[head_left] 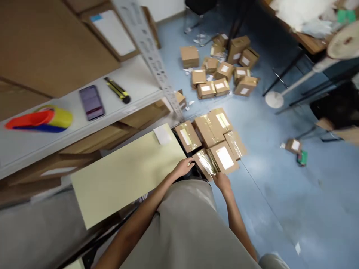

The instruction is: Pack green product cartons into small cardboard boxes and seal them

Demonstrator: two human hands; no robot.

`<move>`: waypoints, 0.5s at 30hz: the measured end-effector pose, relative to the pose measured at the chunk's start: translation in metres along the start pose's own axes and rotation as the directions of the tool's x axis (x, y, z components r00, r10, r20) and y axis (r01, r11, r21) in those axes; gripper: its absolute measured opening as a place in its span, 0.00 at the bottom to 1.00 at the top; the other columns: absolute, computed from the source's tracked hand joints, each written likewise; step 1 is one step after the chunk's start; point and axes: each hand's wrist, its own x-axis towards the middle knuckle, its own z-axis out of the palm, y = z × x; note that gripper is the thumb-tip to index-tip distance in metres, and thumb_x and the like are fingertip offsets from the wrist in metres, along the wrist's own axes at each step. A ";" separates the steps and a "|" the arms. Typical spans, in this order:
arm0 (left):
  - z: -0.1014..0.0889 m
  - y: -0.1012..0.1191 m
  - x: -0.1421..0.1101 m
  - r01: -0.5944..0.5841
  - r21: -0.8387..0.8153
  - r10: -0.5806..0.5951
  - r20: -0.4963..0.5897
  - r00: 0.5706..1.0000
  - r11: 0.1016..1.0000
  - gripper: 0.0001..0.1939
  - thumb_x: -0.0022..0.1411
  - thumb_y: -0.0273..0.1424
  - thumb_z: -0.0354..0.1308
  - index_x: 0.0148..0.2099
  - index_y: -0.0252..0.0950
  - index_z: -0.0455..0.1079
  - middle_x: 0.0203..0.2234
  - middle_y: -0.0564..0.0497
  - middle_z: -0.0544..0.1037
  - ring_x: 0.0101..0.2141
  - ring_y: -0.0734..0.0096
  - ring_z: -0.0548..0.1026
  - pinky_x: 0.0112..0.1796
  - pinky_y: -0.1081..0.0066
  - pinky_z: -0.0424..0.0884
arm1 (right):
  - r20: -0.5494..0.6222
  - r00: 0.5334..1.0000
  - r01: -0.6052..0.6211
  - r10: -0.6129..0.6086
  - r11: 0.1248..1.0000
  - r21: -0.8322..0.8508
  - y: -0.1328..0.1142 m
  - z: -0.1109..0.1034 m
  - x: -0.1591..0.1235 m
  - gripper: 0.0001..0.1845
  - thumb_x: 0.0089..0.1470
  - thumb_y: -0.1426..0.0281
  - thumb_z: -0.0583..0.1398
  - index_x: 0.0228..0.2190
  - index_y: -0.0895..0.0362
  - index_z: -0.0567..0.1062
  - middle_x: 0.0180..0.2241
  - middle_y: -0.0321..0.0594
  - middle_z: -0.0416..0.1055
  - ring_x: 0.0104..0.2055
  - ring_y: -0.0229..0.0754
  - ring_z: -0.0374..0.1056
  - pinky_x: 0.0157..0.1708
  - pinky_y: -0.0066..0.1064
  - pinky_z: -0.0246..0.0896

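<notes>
A small taped cardboard box (203, 163) with a shiny label lies close in front of my body, among several other boxes. My left hand (183, 167) is at its left edge, with bent fingertips against the box. On the near right corner, my right hand (222, 181) has its fingers curled over the edge. Both hands grip this box from its two sides; the undersides of the fingers are hidden. Touching it on the right is a cardboard box with a white label (224, 157). Behind stand another taped box (187, 136) and a larger box (209, 129).
A pale yellow board (123, 175) lies at my left. The shelf (140, 76) above bears a phone (92, 102), a utility knife (117, 90) and coloured tape rolls (42, 118). Several boxes (223, 71) lie on the blue floor, near a white stand (300, 80).
</notes>
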 end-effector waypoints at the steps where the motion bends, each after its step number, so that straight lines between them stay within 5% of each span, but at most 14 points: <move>1: -0.007 -0.007 -0.011 0.018 -0.076 -0.023 -0.064 0.998 0.997 0.19 0.73 0.35 0.61 0.61 0.37 0.83 0.59 0.39 0.86 0.59 0.48 0.85 0.64 0.53 0.79 | -0.005 0.996 0.092 -0.092 0.995 -0.038 -0.014 -0.013 0.006 0.22 0.78 0.58 0.58 0.48 0.59 0.88 0.52 0.60 0.87 0.58 0.61 0.84 0.52 0.39 0.74; 3: -0.022 -0.018 -0.030 0.022 -0.228 -0.070 -0.205 0.976 0.973 0.19 0.73 0.40 0.63 0.60 0.38 0.83 0.58 0.39 0.87 0.58 0.49 0.86 0.63 0.53 0.80 | -0.025 0.949 0.312 -0.315 0.946 -0.084 -0.054 -0.039 0.019 0.20 0.78 0.61 0.57 0.53 0.57 0.86 0.52 0.55 0.87 0.58 0.58 0.84 0.54 0.38 0.74; 6: -0.052 -0.026 -0.058 -0.031 -0.395 -0.145 -0.408 0.902 0.918 0.23 0.73 0.48 0.63 0.59 0.38 0.83 0.58 0.38 0.87 0.58 0.50 0.86 0.63 0.52 0.81 | -0.041 0.759 0.643 -0.650 0.758 -0.113 -0.140 -0.073 0.034 0.19 0.78 0.63 0.57 0.59 0.56 0.83 0.55 0.51 0.87 0.58 0.56 0.84 0.56 0.39 0.75; 10: -0.092 -0.022 -0.099 -0.118 -0.461 -0.223 -0.617 0.755 0.879 0.27 0.74 0.51 0.62 0.61 0.38 0.81 0.61 0.38 0.85 0.59 0.51 0.85 0.65 0.52 0.79 | -0.105 0.356 0.914 -0.929 0.369 -0.169 -0.279 -0.107 0.034 0.22 0.78 0.60 0.56 0.63 0.55 0.79 0.60 0.52 0.84 0.61 0.59 0.81 0.62 0.47 0.75; 13: -0.112 -0.011 -0.130 -0.171 -0.464 -0.258 -0.719 0.645 0.869 0.26 0.75 0.51 0.62 0.63 0.39 0.80 0.62 0.40 0.85 0.60 0.53 0.85 0.65 0.54 0.79 | -0.186 0.025 0.971 -0.982 0.069 -0.231 -0.388 -0.125 0.025 0.25 0.80 0.57 0.53 0.67 0.55 0.74 0.63 0.54 0.80 0.66 0.60 0.76 0.69 0.53 0.70; 15: -0.120 -0.004 -0.150 -0.197 -0.466 -0.277 -0.760 0.588 0.863 0.26 0.76 0.51 0.61 0.63 0.40 0.80 0.62 0.40 0.85 0.61 0.53 0.84 0.65 0.54 0.79 | -0.208 -0.127 0.956 -0.970 -0.064 -0.285 -0.457 -0.135 0.022 0.27 0.82 0.59 0.49 0.70 0.57 0.70 0.68 0.57 0.75 0.71 0.59 0.70 0.74 0.57 0.64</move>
